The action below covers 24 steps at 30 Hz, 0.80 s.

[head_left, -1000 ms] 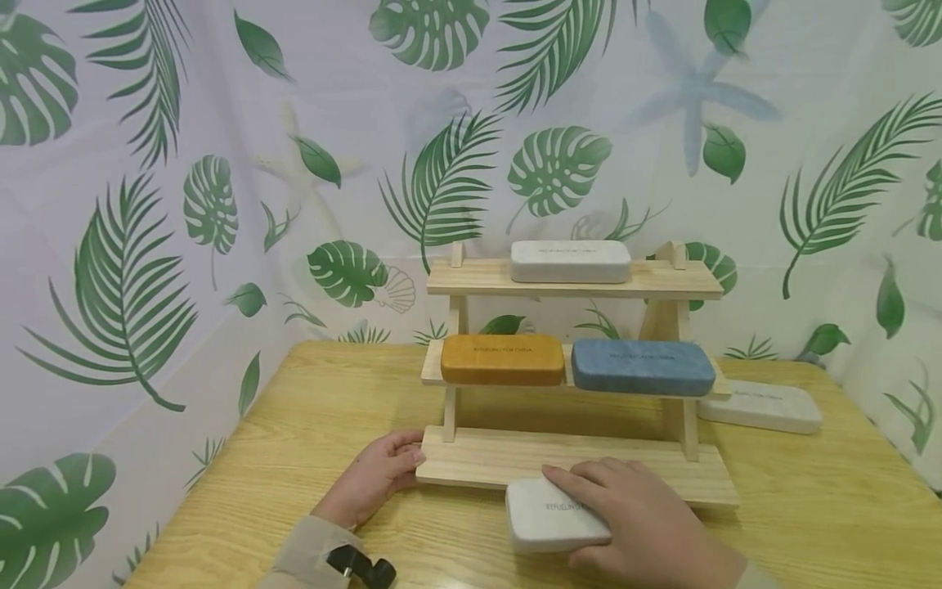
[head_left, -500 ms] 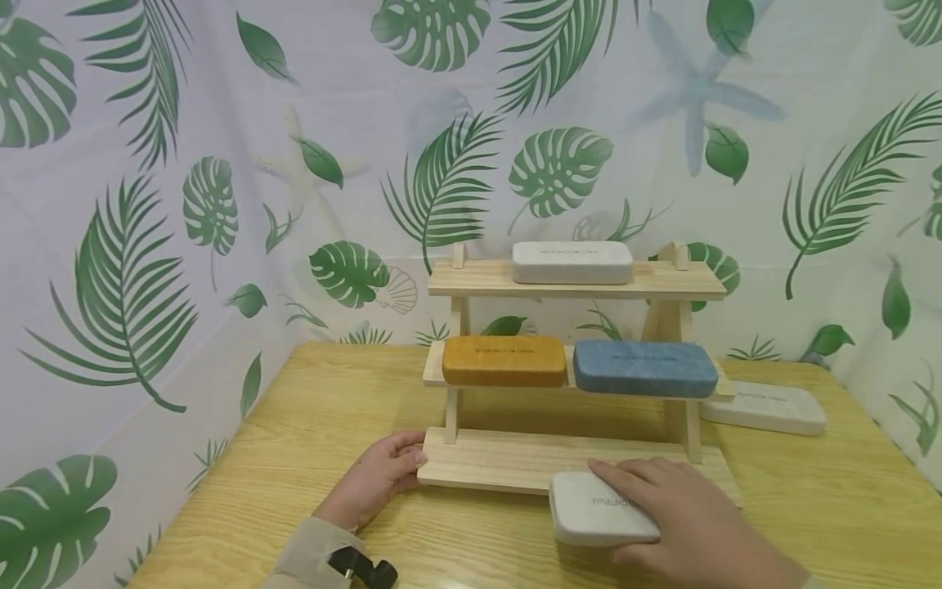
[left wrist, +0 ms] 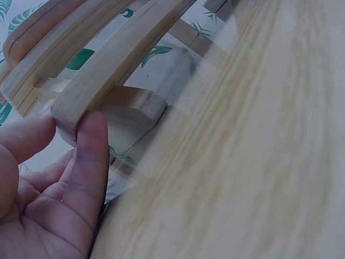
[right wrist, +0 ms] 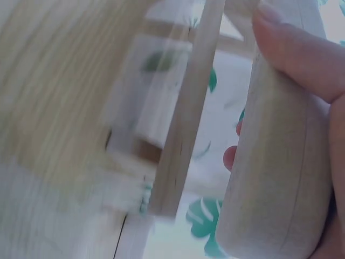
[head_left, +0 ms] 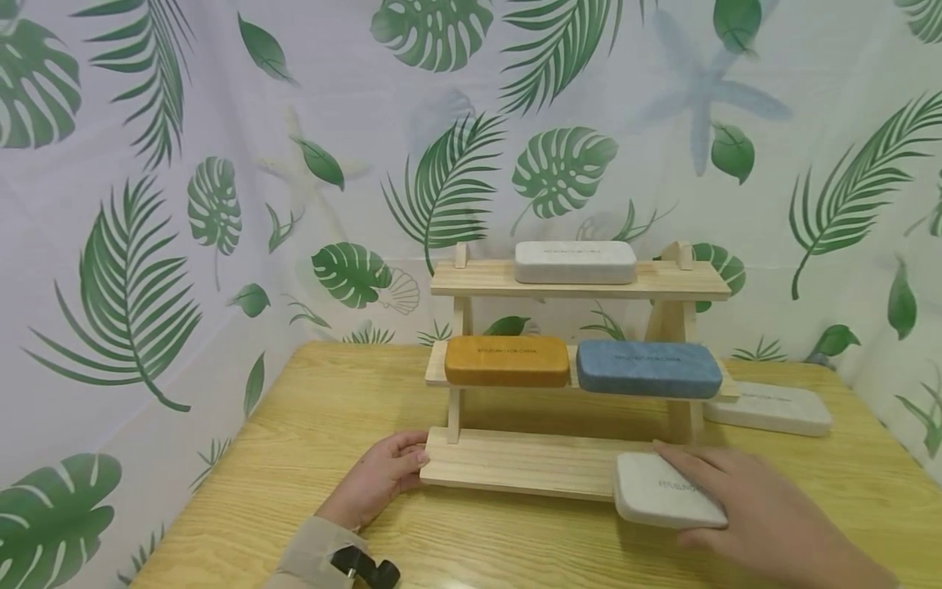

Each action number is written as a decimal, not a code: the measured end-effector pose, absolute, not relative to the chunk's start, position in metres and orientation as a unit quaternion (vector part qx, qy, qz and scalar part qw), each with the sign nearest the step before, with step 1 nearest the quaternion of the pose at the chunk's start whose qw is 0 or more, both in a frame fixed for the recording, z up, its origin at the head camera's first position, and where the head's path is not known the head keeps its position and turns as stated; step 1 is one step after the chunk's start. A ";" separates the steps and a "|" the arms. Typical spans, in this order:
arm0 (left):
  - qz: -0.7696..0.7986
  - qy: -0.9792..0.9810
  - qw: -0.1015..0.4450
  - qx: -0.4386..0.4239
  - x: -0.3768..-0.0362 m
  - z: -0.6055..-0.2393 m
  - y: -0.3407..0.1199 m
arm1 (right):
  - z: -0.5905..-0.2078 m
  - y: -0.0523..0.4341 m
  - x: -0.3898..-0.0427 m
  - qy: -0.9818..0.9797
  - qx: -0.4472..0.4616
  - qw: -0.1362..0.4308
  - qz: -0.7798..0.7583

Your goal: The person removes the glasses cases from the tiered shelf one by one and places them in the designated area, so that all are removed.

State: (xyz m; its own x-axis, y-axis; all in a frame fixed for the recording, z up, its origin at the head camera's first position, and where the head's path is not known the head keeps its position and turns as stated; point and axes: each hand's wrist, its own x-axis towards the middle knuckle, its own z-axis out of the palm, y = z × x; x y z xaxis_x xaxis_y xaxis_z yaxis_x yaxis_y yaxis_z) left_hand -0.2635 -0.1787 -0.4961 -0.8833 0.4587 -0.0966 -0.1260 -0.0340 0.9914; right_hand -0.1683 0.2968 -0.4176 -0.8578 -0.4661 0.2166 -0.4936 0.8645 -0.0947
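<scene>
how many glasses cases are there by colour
white glasses cases: 3 (top shelf, table at the far right, one held in the right hand)
orange glasses case: 1
blue glasses case: 1
total: 5

A three-tier rack (head_left: 581,282) is standing on the table (head_left: 294,458), near its back edge, with a curtain (head_left: 147,204) hanging behind and to the left. One case (head_left: 575,262) is lying on the top shelf. Two cases are sitting side by side on the middle shelf, one on the left (head_left: 507,361) and one on the right (head_left: 648,369). Another case (head_left: 769,407) is lying on the table behind the rack's right end. The left hand (head_left: 379,478) is resting on the table, touching the left end of the bottom shelf (head_left: 522,462). The right hand (head_left: 751,511) is lying over a further case (head_left: 658,491), which is sitting at the front of the bottom shelf's right end.
</scene>
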 end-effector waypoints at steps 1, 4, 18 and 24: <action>0.708 0.664 0.206 0.125 -0.263 -0.496 -0.179 | -0.418 0.302 -0.169 -0.963 0.244 0.091 0.072; 0.708 0.665 0.202 0.127 -0.263 -0.497 -0.178 | -0.419 0.317 -0.170 -0.964 0.237 0.100 0.066; 0.709 0.664 0.198 0.131 -0.262 -0.500 -0.178 | -0.428 0.370 -0.178 -0.969 0.203 0.136 0.038; 0.707 0.665 0.199 0.135 -0.262 -0.500 -0.178 | -0.432 0.392 -0.183 -0.967 0.194 0.162 0.021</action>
State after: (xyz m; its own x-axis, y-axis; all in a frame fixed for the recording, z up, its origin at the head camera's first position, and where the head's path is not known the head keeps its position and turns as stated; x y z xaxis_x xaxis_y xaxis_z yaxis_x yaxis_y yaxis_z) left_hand -0.2620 -0.1781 -0.5003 -0.8846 0.4604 -0.0744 -0.1024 -0.0360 0.9941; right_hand -0.1830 0.3923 -0.4319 -0.8727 -0.3677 0.3211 -0.3814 0.9242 0.0217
